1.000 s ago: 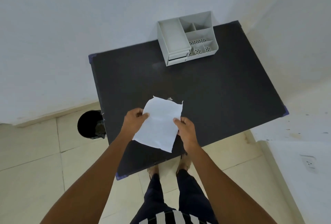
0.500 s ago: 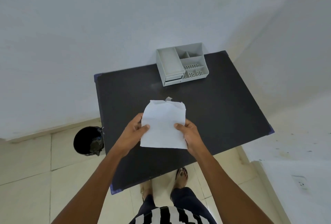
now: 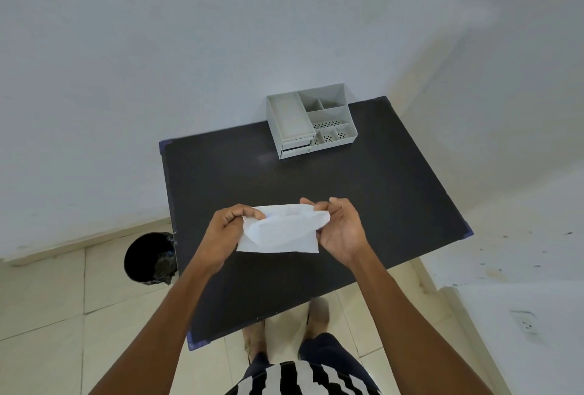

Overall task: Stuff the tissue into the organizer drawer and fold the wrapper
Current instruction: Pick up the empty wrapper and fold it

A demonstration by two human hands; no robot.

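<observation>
1. Head view: the left hand (image 3: 226,235) and the right hand (image 3: 343,230) hold one white sheet (image 3: 279,233) between them, up above the dark bench (image 3: 379,192).
2. The left fingers (image 3: 249,212) are pinched shut on the sheet's far left corner. The right fingers (image 3: 319,206) are pinched shut on its far right corner.
3. The top edge of the sheet bends over toward the person, and the bottom edge hangs loose just below the fingers.
4. I cannot tell if this soft sheet is the tissue or the wrapper.
5. The grey organizer (image 3: 311,121) sits well beyond the fingers, at the back of the bench. Its small drawer (image 3: 297,143) at the front left looks shut.
6. To do this step well, I think both hands should bring the top corners down to meet the bottom corners evenly, then press the crease flat.
7. If it is tissue, pull gently, since it could tear.
8. A black bin (image 3: 148,258) stands on the floor, left of the left hand.
</observation>
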